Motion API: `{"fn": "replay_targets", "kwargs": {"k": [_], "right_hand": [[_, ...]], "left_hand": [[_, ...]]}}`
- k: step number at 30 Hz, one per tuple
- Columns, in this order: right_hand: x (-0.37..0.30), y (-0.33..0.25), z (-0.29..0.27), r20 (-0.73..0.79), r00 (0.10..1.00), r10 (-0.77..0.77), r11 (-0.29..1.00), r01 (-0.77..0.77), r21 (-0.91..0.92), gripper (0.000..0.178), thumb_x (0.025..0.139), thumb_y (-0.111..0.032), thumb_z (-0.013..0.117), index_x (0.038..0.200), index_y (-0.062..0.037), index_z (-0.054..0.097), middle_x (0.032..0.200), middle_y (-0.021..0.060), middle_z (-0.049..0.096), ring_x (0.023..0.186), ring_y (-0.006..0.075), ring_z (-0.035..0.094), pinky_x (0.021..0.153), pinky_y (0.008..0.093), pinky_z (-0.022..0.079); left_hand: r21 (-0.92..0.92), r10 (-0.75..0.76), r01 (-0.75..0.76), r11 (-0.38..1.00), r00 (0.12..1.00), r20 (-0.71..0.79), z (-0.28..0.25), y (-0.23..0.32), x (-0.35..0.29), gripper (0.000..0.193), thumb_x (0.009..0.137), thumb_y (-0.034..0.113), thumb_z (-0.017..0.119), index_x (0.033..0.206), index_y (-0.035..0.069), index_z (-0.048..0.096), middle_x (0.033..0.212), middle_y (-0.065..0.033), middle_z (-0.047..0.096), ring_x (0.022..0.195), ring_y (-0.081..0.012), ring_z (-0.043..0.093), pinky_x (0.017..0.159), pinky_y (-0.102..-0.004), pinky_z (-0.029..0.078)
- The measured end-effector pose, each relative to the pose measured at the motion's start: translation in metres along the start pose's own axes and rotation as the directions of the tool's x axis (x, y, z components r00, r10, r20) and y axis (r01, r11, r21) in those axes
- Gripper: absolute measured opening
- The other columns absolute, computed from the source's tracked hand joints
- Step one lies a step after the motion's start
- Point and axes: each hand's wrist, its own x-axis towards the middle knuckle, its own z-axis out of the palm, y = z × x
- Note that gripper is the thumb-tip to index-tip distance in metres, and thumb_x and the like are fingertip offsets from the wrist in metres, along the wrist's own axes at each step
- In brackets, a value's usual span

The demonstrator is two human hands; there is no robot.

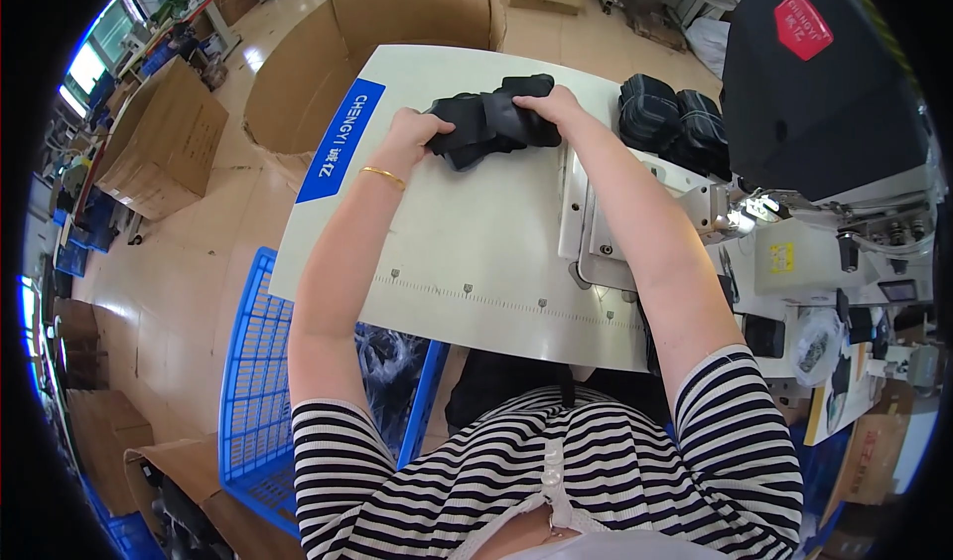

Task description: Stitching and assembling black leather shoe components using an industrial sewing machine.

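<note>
Both my arms reach to the far part of a white sewing table [447, 242]. Between my hands lies a loose pile of black fabric pieces [486, 128], stacked and overlapping. My left hand [415, 135] is closed on the left end of the pile, thumb on top. At its right end my right hand [558, 111] grips the same pieces, thumb on top. The fingers under the fabric are hidden. Just right of my right hand sit tied bundles of black pieces [650, 113] on the table.
A black-covered sewing machine head [819, 83] stands at the right, its needle area [740, 212] beside my right forearm. A large cardboard box [298, 73] is beyond the table's left edge. Below it, a blue plastic basket [253, 391] stands by my left arm, with dark, wispy material inside.
</note>
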Motion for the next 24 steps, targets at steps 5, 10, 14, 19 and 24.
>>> {"fn": "replay_targets", "kwargs": {"k": [5,10,14,19,24], "right_hand": [[-0.011,-0.007,0.01,0.106,0.993,-0.058,0.997,0.051,0.064,0.082,0.061,-0.042,0.086,0.118,0.0091,0.058,0.117,0.0222,0.064,0.108,0.0321,0.063,0.092,0.0383,0.05],[-0.022,-0.032,-0.029,-0.182,0.964,-0.192,0.883,0.251,0.397,0.054,0.067,-0.025,0.085,0.107,0.0046,0.065,0.102,0.0156,0.069,0.09,0.0265,0.068,0.08,0.0349,0.055],[-0.037,-0.069,-0.016,0.18,0.972,-0.149,0.461,-0.093,0.882,0.049,0.078,-0.019,0.079,0.117,0.0005,0.059,0.105,0.0142,0.068,0.088,0.0248,0.069,0.076,0.0384,0.059],[-0.057,-0.042,0.039,0.047,0.993,-0.112,0.875,0.076,0.478,0.056,0.073,-0.03,0.084,0.11,0.0069,0.064,0.107,0.0174,0.068,0.093,0.0283,0.068,0.08,0.0397,0.057],[-0.062,-0.055,0.043,0.033,0.999,-0.036,0.977,0.028,0.209,0.074,0.067,-0.039,0.085,0.117,0.0081,0.057,0.114,0.0192,0.065,0.103,0.0288,0.065,0.086,0.0364,0.054]], "left_hand": [[0.07,0.003,0.002,0.998,0.998,-0.058,-0.009,-0.016,0.007,0.041,0.076,-0.003,0.074,0.112,-0.011,0.056,0.105,-0.0196,0.063,0.094,-0.0283,0.065,0.076,-0.04,0.055],[0.073,0.055,-0.05,0.996,0.996,-0.076,0.005,-0.008,0.006,0.047,0.072,-0.006,0.076,0.112,-0.013,0.054,0.104,-0.0223,0.062,0.089,-0.031,0.066,0.064,-0.039,0.056],[0.11,0.038,-0.03,0.993,0.997,-0.068,-0.007,-0.012,0.003,0.042,0.071,-0.006,0.076,0.108,-0.012,0.057,0.099,-0.0206,0.063,0.086,-0.0288,0.067,0.064,-0.0388,0.056],[-0.096,-0.004,0.002,0.995,1.0,-0.013,0.003,-0.007,-0.002,0.03,0.085,0.009,0.068,0.108,-0.009,0.059,0.1,-0.0201,0.063,0.082,-0.0285,0.067,0.065,-0.038,0.057],[-0.42,-0.081,0.084,0.903,0.996,0.025,-0.006,0.0,-0.017,0.044,0.089,0.017,0.066,0.121,-0.01,0.051,0.11,-0.0216,0.061,0.094,-0.0288,0.066,0.075,-0.0389,0.057]]}}
